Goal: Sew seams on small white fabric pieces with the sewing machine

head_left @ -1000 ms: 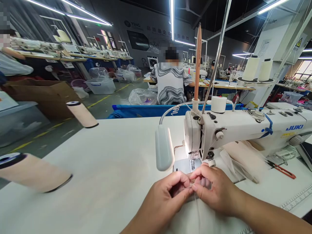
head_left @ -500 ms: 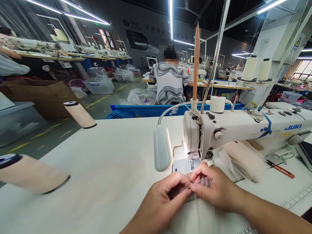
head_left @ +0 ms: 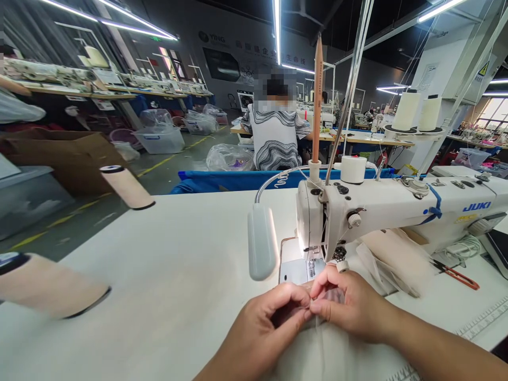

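Observation:
A sheer, whitish fabric [head_left: 327,346] hangs from my fingertips toward the front edge of the white table. My left hand [head_left: 268,320] is closed on it, thumb and index finger pinched together. Meeting it at the tips, my right hand [head_left: 347,307] pinches the same fabric. Both hands are just in front of the needle plate [head_left: 293,271] of a white sewing machine [head_left: 377,203]. The presser foot [head_left: 312,267] is lit and stands just beyond my fingers. The exact edge between the fingertips is too small to make out.
A grey lamp [head_left: 261,243] hangs left of the needle. Beige fabric [head_left: 400,259] and red-handled snips [head_left: 458,275] lie under the machine arm. Two beige-wrapped cylinders [head_left: 127,188] are on the left. A person [head_left: 277,132] sits ahead, facing away.
The view has shifted very slightly. Both hands keep their pinch on the fabric in nearly the same place before the needle.

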